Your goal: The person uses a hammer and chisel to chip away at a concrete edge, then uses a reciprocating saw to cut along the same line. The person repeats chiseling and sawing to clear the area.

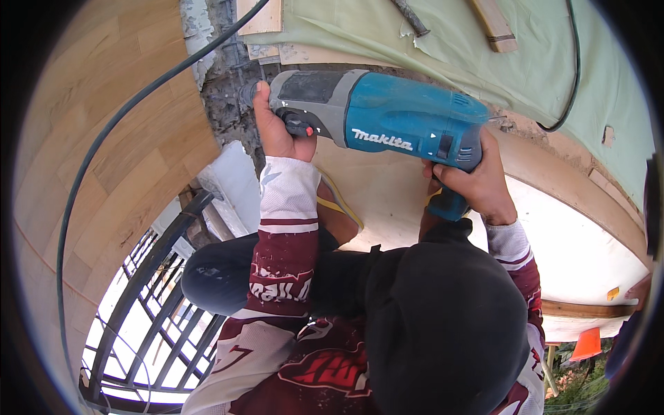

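Note:
A teal and grey rotary hammer drill (pixel 408 121) lies level across the middle of the view, its nose pointing left into a rough grey concrete strip (pixel 225 97). My left hand (pixel 277 135) is closed around the drill's front end, by the black knob with a red button. My right hand (pixel 481 183) grips the rear handle under the teal body. Both sleeves are maroon and white. The drill bit is hidden behind my left hand. A black hood or cap (pixel 443 318) covers the lower middle.
A black cable (pixel 104 145) curves over the light wood panelling (pixel 117 138) on the left. A dark metal railing (pixel 152 297) stands at lower left. Above lie a pale green sheet (pixel 539 62), a wood offcut (pixel 494 24) and a metal tool (pixel 411 17). An orange cone (pixel 588 344) is at lower right.

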`<state>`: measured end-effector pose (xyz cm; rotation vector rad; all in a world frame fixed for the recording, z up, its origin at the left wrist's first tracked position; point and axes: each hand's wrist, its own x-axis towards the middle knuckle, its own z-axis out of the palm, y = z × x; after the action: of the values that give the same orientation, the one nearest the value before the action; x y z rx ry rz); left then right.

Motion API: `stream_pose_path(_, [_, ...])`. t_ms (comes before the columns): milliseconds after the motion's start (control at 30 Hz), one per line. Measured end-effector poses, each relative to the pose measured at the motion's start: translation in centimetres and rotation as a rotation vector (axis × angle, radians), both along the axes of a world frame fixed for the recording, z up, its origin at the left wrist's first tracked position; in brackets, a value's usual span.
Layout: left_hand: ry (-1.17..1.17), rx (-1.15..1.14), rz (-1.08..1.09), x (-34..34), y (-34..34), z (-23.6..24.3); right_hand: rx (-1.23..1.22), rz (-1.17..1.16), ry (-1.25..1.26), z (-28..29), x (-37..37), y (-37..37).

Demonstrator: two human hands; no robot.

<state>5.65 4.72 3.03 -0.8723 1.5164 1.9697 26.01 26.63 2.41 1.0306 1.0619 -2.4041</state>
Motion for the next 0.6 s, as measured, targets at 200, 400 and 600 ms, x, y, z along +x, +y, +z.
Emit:
stream_pose_path(200, [0.02,0.02,0.021,-2.2,-2.2,0.6,0.265,0.118,0.149,1.0,-2.9,-0.6])
stream_pose_path(400, [0.178,0.079,0.007,-2.7,-5.1,0.6,0.595,0.11,0.427,4.5,-4.5,-1.7])
stream_pose_path(600, [0.143,0.15,-0.034,-2.9,-2.8,1.3,0.577,0.146,0.431,3.7,-4.8,0.6])
